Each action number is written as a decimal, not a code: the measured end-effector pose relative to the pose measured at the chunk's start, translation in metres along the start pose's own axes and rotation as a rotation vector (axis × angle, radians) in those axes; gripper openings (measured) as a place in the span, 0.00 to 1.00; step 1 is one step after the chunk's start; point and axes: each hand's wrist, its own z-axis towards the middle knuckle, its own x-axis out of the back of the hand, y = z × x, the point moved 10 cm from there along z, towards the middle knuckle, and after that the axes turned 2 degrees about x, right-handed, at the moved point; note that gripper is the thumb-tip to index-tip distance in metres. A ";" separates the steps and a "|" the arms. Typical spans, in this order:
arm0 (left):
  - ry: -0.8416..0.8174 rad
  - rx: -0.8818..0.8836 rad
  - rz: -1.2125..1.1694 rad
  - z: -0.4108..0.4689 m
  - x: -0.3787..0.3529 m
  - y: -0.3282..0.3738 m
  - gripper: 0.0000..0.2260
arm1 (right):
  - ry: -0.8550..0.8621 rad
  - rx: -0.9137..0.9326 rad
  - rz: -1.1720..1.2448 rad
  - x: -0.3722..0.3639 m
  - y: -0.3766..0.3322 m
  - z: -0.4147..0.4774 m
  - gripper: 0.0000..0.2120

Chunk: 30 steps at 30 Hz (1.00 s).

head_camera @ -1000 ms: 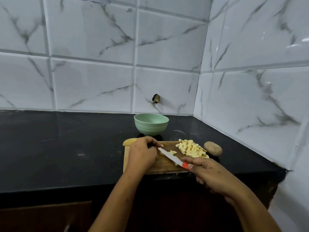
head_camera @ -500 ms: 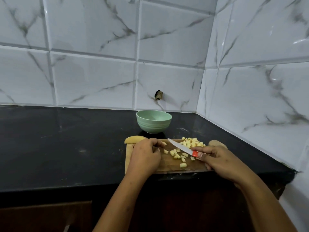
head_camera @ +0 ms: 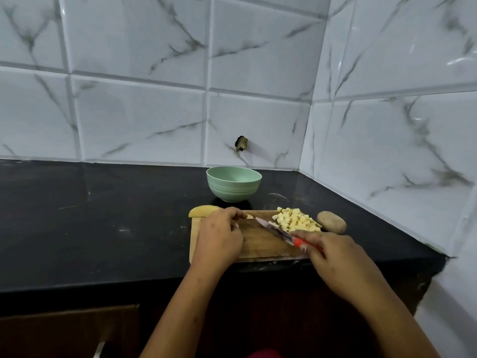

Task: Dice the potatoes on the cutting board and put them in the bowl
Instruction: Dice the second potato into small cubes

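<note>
Taking the cutting board [head_camera: 263, 245] as our dial, the diced potato [head_camera: 296, 220] sits heaped at 2 o'clock, right up to the board's far edge. The green bowl [head_camera: 233, 183] stands on the black counter [head_camera: 103, 215] at 12 o'clock, just beyond the board, and we see nothing in it. A peeled potato half [head_camera: 202, 211] overhangs the corner at 10 o'clock. An unpeeled potato [head_camera: 331, 221] lies off the board at 3 o'clock.

Our right hand [head_camera: 333, 257] wraps the red handle of the knife [head_camera: 278, 229]. The blade is blurred and slants towards 10 o'clock, along the near side of the heap. Our left hand [head_camera: 219, 236] curls its fingers over a small pale sliver [head_camera: 249, 216], of which only the tip shows.

The chief danger, we judge, is the gap between the knife tip and those left fingertips. It is narrow, and the blur suggests the blade is moving. A slip towards 10 o'clock would reach the fingers.

The heap also leaves no margin. A firm push with the blade could send cubes over the far edge onto the counter instead of into the bowl.

The overhanging half could tip off its corner if the board is nudged. The bowl looks light, so scraping against its rim might shove it away.
</note>
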 end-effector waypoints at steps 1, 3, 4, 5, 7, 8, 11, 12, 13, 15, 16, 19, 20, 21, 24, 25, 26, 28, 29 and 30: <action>-0.005 -0.001 0.005 0.000 -0.001 0.000 0.14 | 0.030 -0.022 -0.017 0.002 0.003 0.002 0.17; -0.012 -0.005 0.009 0.001 -0.001 0.000 0.14 | 0.082 -0.042 -0.026 0.006 0.005 0.004 0.17; -0.020 -0.006 0.010 0.001 -0.002 0.000 0.14 | 0.091 -0.040 -0.015 0.006 0.004 0.003 0.17; -0.039 -0.008 0.013 0.003 -0.004 0.001 0.14 | 0.083 -0.030 0.014 0.004 0.001 0.001 0.17; -0.104 -0.017 0.031 0.006 -0.010 0.003 0.15 | 0.028 -0.002 0.077 -0.003 -0.008 -0.003 0.16; -0.131 -0.031 0.057 0.009 -0.012 0.005 0.15 | 0.011 0.009 0.077 -0.007 -0.010 -0.004 0.16; -0.173 -0.140 0.231 0.022 -0.020 0.014 0.18 | 0.037 -0.043 0.004 -0.007 -0.003 0.004 0.17; -0.204 -0.175 0.313 0.027 -0.025 0.016 0.19 | 0.055 -0.079 -0.006 -0.005 0.002 0.007 0.17; -0.248 -0.197 0.400 0.031 -0.033 0.017 0.19 | 0.075 -0.103 -0.010 -0.003 0.004 0.009 0.17; -0.336 -0.214 0.584 0.037 -0.046 0.014 0.19 | 0.100 -0.102 -0.004 0.000 0.000 0.010 0.17; -0.370 -0.214 0.660 0.038 -0.051 0.013 0.19 | 0.096 -0.084 0.013 -0.002 -0.005 0.008 0.17; -0.373 -0.227 0.735 0.040 -0.056 0.010 0.15 | 0.064 -0.045 0.018 -0.011 -0.017 0.002 0.17; -0.346 -0.240 0.722 0.040 -0.056 0.011 0.14 | 0.058 -0.057 -0.009 -0.013 -0.015 0.003 0.17; -0.309 -0.259 0.700 0.040 -0.054 0.014 0.13 | 0.045 -0.079 -0.035 -0.014 -0.012 0.007 0.18; -0.244 -0.303 0.585 0.035 -0.050 0.021 0.11 | 0.013 -0.125 -0.067 -0.016 -0.006 0.013 0.19; -0.243 -0.306 0.527 0.033 -0.049 0.023 0.10 | 0.020 -0.124 -0.065 -0.015 -0.007 0.013 0.19; -0.247 -0.303 0.463 0.031 -0.049 0.024 0.10 | 0.039 -0.114 -0.054 -0.013 -0.008 0.011 0.19; -0.246 -0.289 0.351 0.029 -0.045 0.026 0.09 | 0.089 -0.077 -0.019 -0.011 -0.012 0.005 0.20; -0.239 -0.282 0.316 0.028 -0.042 0.026 0.08 | 0.111 -0.062 -0.003 -0.010 -0.014 0.001 0.20; -0.234 -0.272 0.301 0.028 -0.041 0.026 0.08 | 0.129 -0.054 0.013 -0.010 -0.015 -0.001 0.20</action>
